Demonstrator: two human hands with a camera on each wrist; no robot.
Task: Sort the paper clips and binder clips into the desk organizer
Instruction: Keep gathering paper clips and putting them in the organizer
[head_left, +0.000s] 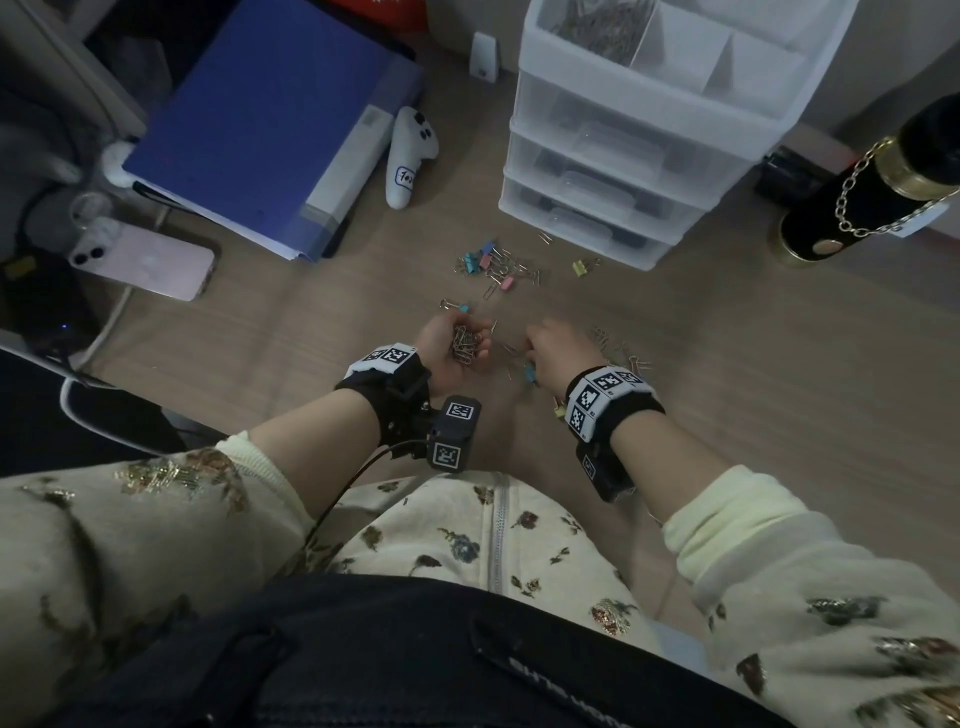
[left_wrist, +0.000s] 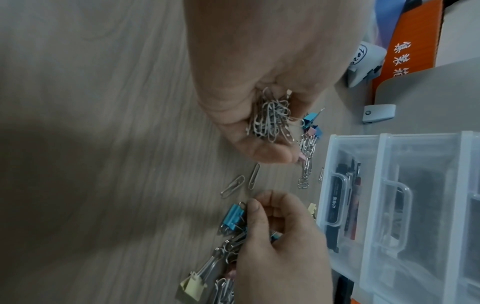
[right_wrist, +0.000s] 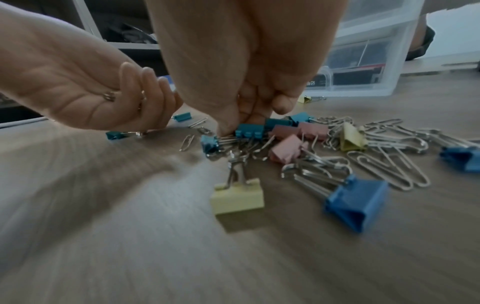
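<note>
silver paper clips (left_wrist: 270, 119) lie cupped in my left hand (head_left: 451, 347), a holding tray for batching. my right hand (head_left: 557, 347) pinches into the tabletop (head_left: 727, 389) pile beside a teal binder clip (right_wrist: 249, 130); its catch is hidden. desk organizer (head_left: 649, 130) waits beyond.

head view looks down from above; both wrist views sit close, sharing the desk (head_left: 727, 364) clutter.

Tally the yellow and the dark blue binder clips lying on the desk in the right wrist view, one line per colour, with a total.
Yellow binder clips: 3
Dark blue binder clips: 2
Total: 5
</note>
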